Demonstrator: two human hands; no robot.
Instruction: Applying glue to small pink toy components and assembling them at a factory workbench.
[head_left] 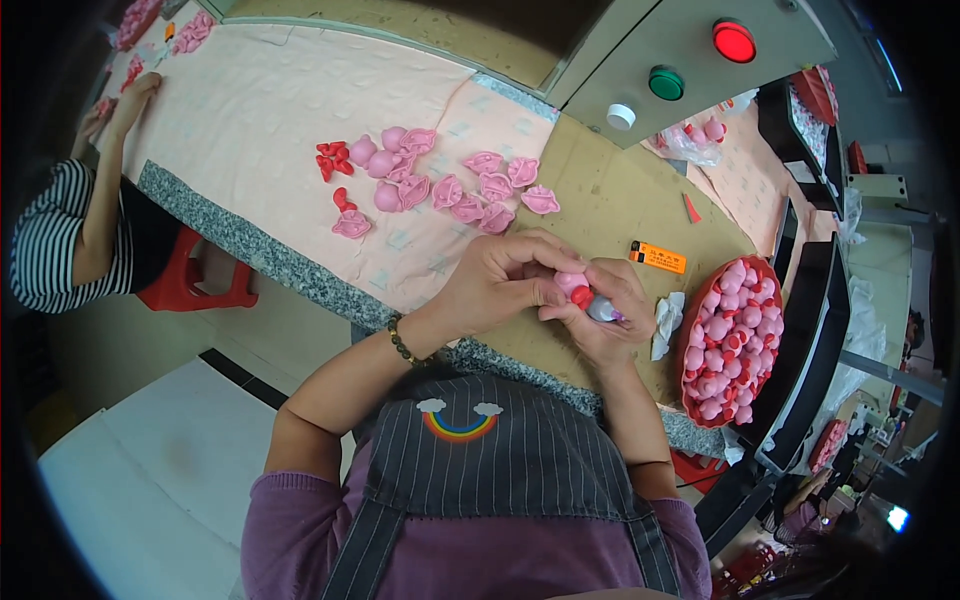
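Note:
My left hand (pixel 500 282) pinches a small pink toy figure (pixel 570 284) with a red part at its lower side. The thumb and fingers of my right hand (pixel 615 315) close round the same figure from the other side. A small grey, rounded object (pixel 602 308) with a purple end sits in my right palm; it looks like a little bottle, mostly hidden by the fingers. Left of my hands lie several pink shell-shaped pieces (pixel 467 208), round pink bodies (pixel 381 163) and red pieces (pixel 325 165).
At right stands a red oval basket (pixel 684 372) full of pink and red figures. An orange lighter (pixel 658 257) and crumpled white tissue (pixel 667 325) lie near my right hand. A grey control box (pixel 690 60) rises behind. A co-worker's arm (pixel 105 190) shows at far left.

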